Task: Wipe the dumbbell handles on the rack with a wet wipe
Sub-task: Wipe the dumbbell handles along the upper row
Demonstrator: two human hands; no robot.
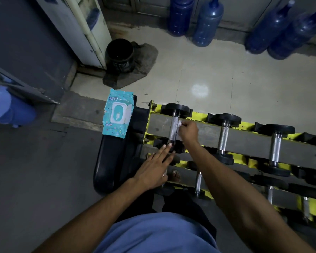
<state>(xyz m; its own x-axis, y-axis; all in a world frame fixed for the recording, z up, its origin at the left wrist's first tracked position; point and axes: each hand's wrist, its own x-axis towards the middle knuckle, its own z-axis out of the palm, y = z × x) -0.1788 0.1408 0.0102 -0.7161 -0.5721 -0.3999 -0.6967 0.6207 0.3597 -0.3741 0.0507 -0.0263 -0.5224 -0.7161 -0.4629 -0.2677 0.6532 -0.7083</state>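
Right grip (188, 130) pinches a white wet wipe (179, 125), fingers curled on it, and presses it against the right side of the dumbbell handle (172, 129). That's the leftmost dumbbell on the top tier of the yellow rack (248, 125); its far plate (177, 108) sits at the rack's back edge. Wipe is on the handle's upper half, touching the knurled metal.

Left grip (151, 168) is flat, fingers straight and together, holding nothing. Its fingertips (169, 145) rest on the near end of the same dumbbell, by the front rail.

2 more dumbbells to the right on the same tier: second dumbbell (224, 133) and third dumbbell (275, 144), both untouched. Lower tier has more handles, partly hidden under the arms.

Wipes pack (117, 114), teal w/ white flip lid, lies on a black plastic seat (111, 161) just left of the rack end. Lid looks closed.

Bare foot (175, 176) shows on the floor below the rack. Black bucket (119, 53) on the floor further back, blue water jugs (207, 24) along the far wall.
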